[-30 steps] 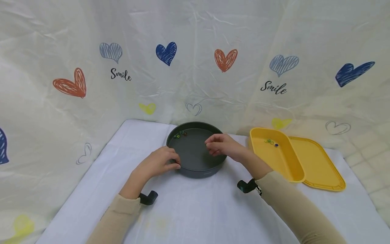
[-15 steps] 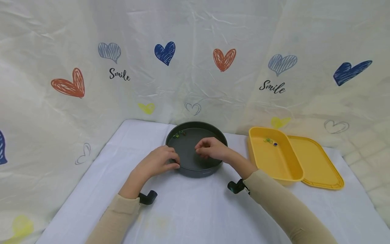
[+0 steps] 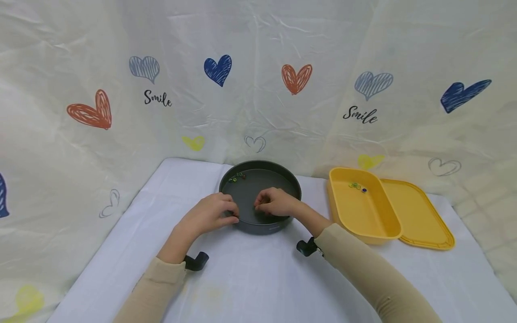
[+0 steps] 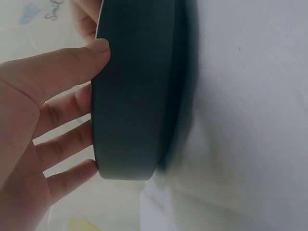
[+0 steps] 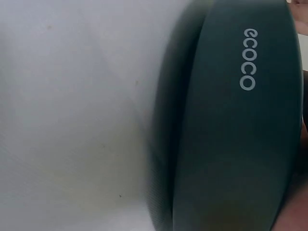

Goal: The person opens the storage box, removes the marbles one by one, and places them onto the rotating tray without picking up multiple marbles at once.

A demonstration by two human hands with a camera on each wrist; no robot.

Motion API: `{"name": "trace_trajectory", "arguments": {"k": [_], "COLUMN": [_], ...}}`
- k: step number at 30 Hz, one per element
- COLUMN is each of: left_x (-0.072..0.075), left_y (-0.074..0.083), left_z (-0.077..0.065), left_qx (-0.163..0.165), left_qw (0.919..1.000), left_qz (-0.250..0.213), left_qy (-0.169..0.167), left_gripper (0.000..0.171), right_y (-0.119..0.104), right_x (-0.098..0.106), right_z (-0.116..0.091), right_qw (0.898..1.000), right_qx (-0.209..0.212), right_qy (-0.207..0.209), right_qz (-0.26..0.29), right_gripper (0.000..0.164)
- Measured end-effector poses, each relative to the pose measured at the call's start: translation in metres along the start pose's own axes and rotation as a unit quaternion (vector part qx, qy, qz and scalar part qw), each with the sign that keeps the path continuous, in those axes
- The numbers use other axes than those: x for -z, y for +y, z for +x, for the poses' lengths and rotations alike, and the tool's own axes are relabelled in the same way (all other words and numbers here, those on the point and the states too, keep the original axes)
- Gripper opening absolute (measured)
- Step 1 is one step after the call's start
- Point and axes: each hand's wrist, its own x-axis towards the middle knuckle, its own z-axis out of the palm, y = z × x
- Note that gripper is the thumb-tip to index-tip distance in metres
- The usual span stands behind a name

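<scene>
A round dark grey tray (image 3: 250, 184) with a raised wall stands on the cloth, marked "ecoco" on its outer wall (image 5: 236, 120) in the right wrist view. My left hand (image 3: 212, 213) holds its near left rim; in the left wrist view the thumb (image 4: 79, 65) presses the outside and the fingers reach over the rim. My right hand (image 3: 276, 202) is low inside the tray, thumb and fingertips drawn together; I cannot tell whether a small piece is between them. Several tiny green, yellow and reddish bead-like pieces (image 3: 235, 180) lie by the tray's far left wall.
To the right stands a yellow rectangular box (image 3: 367, 215) with several small green pieces (image 3: 355, 185) and a blue one (image 3: 364, 190) in it. Its yellow lid (image 3: 424, 220) lies flat beside it. A heart-printed sheet (image 3: 258, 112) hangs behind the white-covered table (image 3: 250, 278).
My right hand has moved left and down, from over the tray's right side to low near its middle. The left hand keeps its hold on the rim.
</scene>
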Motion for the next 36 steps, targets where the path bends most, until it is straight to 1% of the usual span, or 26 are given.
{"name": "trace_trajectory", "arguments": {"k": [8, 13, 18, 21, 24, 30, 36], "left_x": [0.0, -0.001, 0.0, 0.001, 0.002, 0.003, 0.004], "left_y": [0.002, 0.006, 0.007, 0.008, 0.007, 0.007, 0.007], "left_z": [-0.001, -0.003, -0.003, -0.003, -0.002, -0.001, -0.001], "left_qx": [0.013, 0.018, 0.02, 0.014, 0.008, 0.008, 0.006], "left_qw": [0.9999, 0.9998, 0.9998, 0.9999, 1.0, 1.0, 1.0], "left_qz": [-0.006, -0.007, -0.002, 0.0, -0.002, -0.002, 0.001], "left_qy": [-0.007, -0.002, -0.002, -0.001, 0.001, 0.001, 0.001], "left_gripper": [0.006, 0.007, 0.006, 0.006, 0.006, 0.007, 0.007], "right_y": [0.001, 0.001, 0.007, 0.012, 0.02, 0.052, 0.084], "right_x": [-0.001, 0.01, 0.035, 0.055, 0.076, 0.11, 0.132], "right_z": [0.0, -0.011, -0.027, -0.039, -0.05, -0.068, -0.088], "right_qw": [1.0, 1.0, 0.999, 0.998, 0.996, 0.99, 0.981], "right_qx": [0.0, 0.007, 0.01, -0.01, -0.033, -0.06, -0.113], "right_qy": [0.003, 0.012, 0.036, 0.053, 0.075, 0.114, 0.148], "right_qz": [0.003, 0.003, 0.01, 0.026, 0.035, 0.047, 0.057], "right_gripper": [0.008, 0.014, 0.021, 0.025, 0.023, 0.023, 0.029]}}
